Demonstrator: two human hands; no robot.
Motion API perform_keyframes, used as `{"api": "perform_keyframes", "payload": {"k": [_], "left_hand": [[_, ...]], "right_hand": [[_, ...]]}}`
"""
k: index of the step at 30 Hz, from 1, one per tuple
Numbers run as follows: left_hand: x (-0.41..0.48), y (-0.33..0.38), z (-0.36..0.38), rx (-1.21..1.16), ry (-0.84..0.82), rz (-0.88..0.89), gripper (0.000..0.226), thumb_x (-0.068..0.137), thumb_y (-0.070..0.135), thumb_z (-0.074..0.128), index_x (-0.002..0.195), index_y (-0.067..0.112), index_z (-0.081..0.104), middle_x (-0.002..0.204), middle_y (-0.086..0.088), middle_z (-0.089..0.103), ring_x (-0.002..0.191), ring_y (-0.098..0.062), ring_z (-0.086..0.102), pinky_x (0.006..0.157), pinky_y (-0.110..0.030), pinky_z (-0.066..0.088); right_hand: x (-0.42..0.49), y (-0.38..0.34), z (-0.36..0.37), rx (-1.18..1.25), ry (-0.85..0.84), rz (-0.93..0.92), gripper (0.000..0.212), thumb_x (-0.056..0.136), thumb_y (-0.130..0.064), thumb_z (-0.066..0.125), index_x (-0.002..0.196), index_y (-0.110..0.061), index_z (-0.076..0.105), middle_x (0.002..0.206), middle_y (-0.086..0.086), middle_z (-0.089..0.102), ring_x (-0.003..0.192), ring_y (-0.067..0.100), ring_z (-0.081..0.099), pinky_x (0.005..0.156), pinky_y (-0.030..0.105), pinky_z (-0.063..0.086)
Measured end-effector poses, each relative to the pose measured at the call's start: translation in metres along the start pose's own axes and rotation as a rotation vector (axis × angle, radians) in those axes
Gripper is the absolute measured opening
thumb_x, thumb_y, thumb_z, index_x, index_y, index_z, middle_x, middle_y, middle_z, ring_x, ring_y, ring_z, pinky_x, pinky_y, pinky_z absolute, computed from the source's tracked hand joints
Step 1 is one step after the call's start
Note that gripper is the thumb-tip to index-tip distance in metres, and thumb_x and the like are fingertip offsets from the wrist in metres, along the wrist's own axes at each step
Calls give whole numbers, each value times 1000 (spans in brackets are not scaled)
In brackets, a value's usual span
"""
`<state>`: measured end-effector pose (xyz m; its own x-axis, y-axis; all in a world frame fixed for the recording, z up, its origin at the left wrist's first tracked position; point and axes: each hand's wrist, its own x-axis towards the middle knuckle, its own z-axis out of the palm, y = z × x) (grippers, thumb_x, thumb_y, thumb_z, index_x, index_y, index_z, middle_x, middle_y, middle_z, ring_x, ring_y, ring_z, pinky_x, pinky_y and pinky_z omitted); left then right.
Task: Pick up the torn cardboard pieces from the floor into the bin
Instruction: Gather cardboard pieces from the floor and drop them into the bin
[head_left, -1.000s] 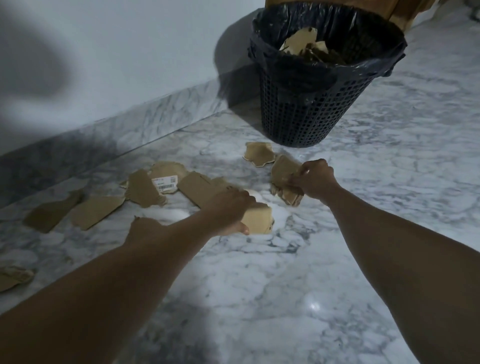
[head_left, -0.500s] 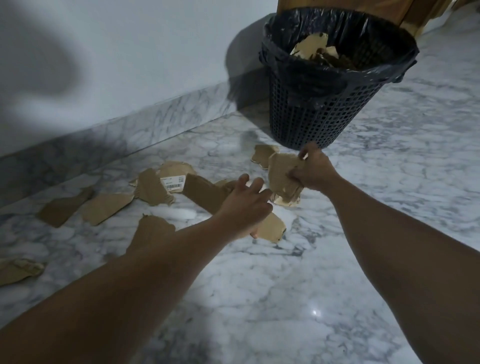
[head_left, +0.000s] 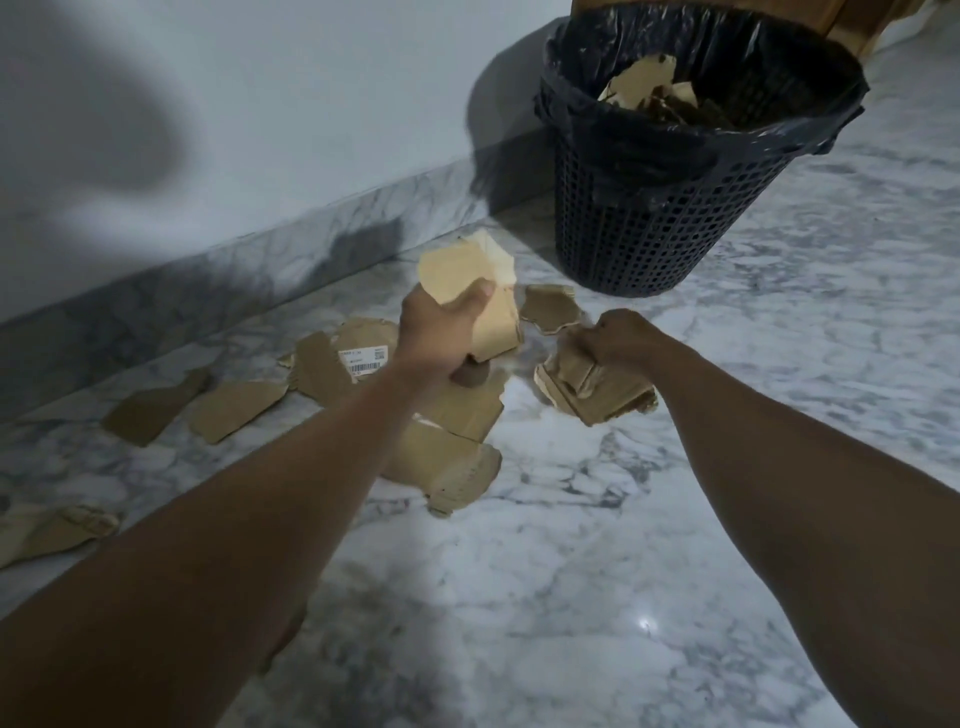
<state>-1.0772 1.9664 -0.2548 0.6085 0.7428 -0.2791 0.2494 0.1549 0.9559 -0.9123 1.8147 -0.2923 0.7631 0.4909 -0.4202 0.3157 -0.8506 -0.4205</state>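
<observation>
My left hand (head_left: 441, 327) grips a pale torn cardboard piece (head_left: 467, 270), lifted off the floor and tilted toward the bin. My right hand (head_left: 618, 338) grips a crumpled stack of cardboard scraps (head_left: 597, 384) low over the floor. The black mesh bin (head_left: 654, 218) with a black liner stands at the back right and holds cardboard scraps (head_left: 644, 83). Several torn pieces lie on the marble floor: one with a white label (head_left: 358, 353), a small one near the bin (head_left: 550, 309), a large one under my left forearm (head_left: 452, 467), and two flat ones at the left (head_left: 234, 408).
A white wall with a marble skirting (head_left: 260, 260) runs along the left and back. Another cardboard scrap (head_left: 47, 530) lies at the far left edge. Wooden furniture (head_left: 852, 21) stands behind the bin. Marble floor (head_left: 571, 597) spreads to the front and right.
My left hand closed on a pale piece and raised it off the floor toward the bin. My right hand keeps its stack and shifted slightly right.
</observation>
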Motion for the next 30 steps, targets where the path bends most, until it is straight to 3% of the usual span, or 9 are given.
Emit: {"api": "perform_keyframes", "payload": {"k": [3, 5, 8, 13, 18, 21, 25, 28, 30], "left_hand": [[-6, -5, -39, 379, -288, 71, 41, 78, 34, 82, 107, 14, 61, 89, 0, 66, 74, -20, 67, 53, -26, 49], [-20, -28, -57, 789, -387, 56, 61, 73, 34, 86, 121, 19, 50, 104, 8, 61, 89, -10, 60, 66, -19, 45], [-33, -67, -77, 996, -472, -42, 97, 73, 33, 86, 149, 21, 26, 143, -5, 46, 126, -25, 48, 84, -28, 37], [-29, -86, -80, 1153, -456, 42, 92, 68, 43, 86, 143, 18, 40, 139, -7, 52, 123, -26, 52, 86, -31, 43], [-35, -75, -78, 1535, -400, 135, 93, 62, 68, 78, 132, 17, 45, 132, -7, 38, 125, -32, 38, 98, -50, 37], [-41, -62, -80, 1509, -465, 92, 88, 64, 65, 79, 130, 19, 44, 131, -4, 45, 123, -30, 42, 98, -47, 35], [-35, -59, -80, 996, -584, -21, 73, 67, 44, 87, 126, 20, 52, 122, 2, 61, 108, -18, 59, 89, -35, 51], [-11, -61, -65, 932, -421, 131, 50, 72, 42, 84, 111, 19, 62, 101, 7, 67, 94, -12, 64, 75, -27, 49], [2, -64, -49, 1051, -298, 209, 51, 76, 43, 80, 116, 16, 61, 112, -4, 61, 106, -22, 59, 82, -36, 48]], "right_hand": [[-6, 0, 19, -88, -107, 75, 123, 50, -74, 77, 144, -9, 30, 145, 18, 35, 132, 40, 41, 101, 49, 45], [-5, 5, 31, -157, -57, 55, 116, 54, -52, 91, 141, -11, 25, 139, 18, 35, 129, 42, 40, 97, 50, 45], [1, 6, 38, -76, -23, 103, 119, 57, -36, 95, 143, -10, 17, 137, 19, 36, 125, 40, 44, 91, 46, 47], [6, 0, 34, -45, -51, 160, 85, 52, -36, 95, 122, -6, 57, 122, 16, 60, 113, 36, 58, 86, 39, 52], [1, -8, 38, -205, -50, 222, 108, 55, -49, 94, 139, -8, 39, 140, 17, 28, 123, 39, 39, 97, 43, 46], [0, -6, 38, -90, -58, 224, 118, 50, -42, 97, 141, -9, 29, 134, 14, 40, 120, 37, 49, 93, 42, 49], [-1, -1, 31, 280, -23, 234, 68, 78, -23, 82, 123, -16, 31, 112, 8, 41, 100, 27, 47, 69, 31, 47], [3, -7, 28, 340, 25, 100, 85, 66, -21, 91, 130, -14, 35, 112, 7, 48, 102, 29, 56, 80, 42, 55], [6, -15, 30, 537, 59, 77, 85, 57, -17, 96, 122, -13, 41, 114, 12, 58, 98, 29, 64, 83, 46, 59]]}}
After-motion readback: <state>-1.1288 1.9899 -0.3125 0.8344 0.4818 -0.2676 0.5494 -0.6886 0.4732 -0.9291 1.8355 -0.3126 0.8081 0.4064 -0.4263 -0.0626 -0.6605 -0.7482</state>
